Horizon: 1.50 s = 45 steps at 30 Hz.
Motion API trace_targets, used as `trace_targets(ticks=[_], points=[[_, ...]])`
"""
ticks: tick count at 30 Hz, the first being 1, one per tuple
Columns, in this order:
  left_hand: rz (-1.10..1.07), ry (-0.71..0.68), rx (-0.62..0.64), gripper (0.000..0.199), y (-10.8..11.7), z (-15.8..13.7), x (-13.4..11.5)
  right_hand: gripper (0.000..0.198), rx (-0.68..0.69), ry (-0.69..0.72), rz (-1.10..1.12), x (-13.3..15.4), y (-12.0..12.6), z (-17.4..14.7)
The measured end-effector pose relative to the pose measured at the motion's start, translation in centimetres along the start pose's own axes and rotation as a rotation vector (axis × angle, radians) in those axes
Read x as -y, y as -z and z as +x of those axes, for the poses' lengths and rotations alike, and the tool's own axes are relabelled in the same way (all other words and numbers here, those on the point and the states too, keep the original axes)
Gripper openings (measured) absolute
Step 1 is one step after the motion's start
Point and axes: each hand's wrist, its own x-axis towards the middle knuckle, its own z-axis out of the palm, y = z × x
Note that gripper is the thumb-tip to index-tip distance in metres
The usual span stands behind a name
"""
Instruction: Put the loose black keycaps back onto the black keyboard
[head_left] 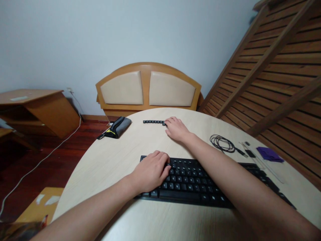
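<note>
We find the fingers of our right hand (177,130) bent at the right end of the keycap row (152,122); their grip we cannot tell. Our left hand (151,170) curls over the keyboard (183,194), grip likewise unclear. Row and keyboard lie on the table (115,157).

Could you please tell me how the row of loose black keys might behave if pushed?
The keys look small, so probably light and easily nudged askew. They seem separate, so would likely shift individually; their blocky shapes suggest sliding, not rolling.
</note>
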Motion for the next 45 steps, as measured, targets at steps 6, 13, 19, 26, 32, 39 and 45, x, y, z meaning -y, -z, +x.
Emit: trace_targets(ticks=[6, 13, 19, 26, 32, 39, 45], points=[[-0.004, -0.003, -0.008, 0.011, -0.1, 0.0, 0.0, 0.040, 0.010, -0.064, -0.044, 0.3, -1.3, 1.8], [-0.002, -0.019, -0.022, 0.010, -0.2, -0.1, 0.1, 0.027, -0.002, -0.065, -0.003, 0.4, -1.5, 1.7], [-0.005, -0.012, -0.018, 0.011, -0.1, -0.1, 0.0, 0.015, -0.005, 0.017, 0.092, 0.9, 0.1, -1.3], [-0.010, -0.010, -0.009, 0.012, -0.1, -0.1, 0.1, 0.017, 0.020, -0.070, 0.321, 1.7, 3.6, -9.4], [-0.023, -0.011, -0.013, 0.013, -0.1, -0.1, 0.1, 0.015, 0.015, -0.179, 0.776, 2.1, 3.8, -14.4], [-0.047, -0.004, -0.024, 0.014, -0.3, -0.3, 0.4, 0.014, -0.050, -0.169, 0.882, 2.6, 2.3, -15.3], [-0.077, -0.058, -0.023, 0.026, 0.1, -0.4, 0.2, 0.015, -0.060, -0.140, 0.813, 2.7, 2.7, -15.3]])
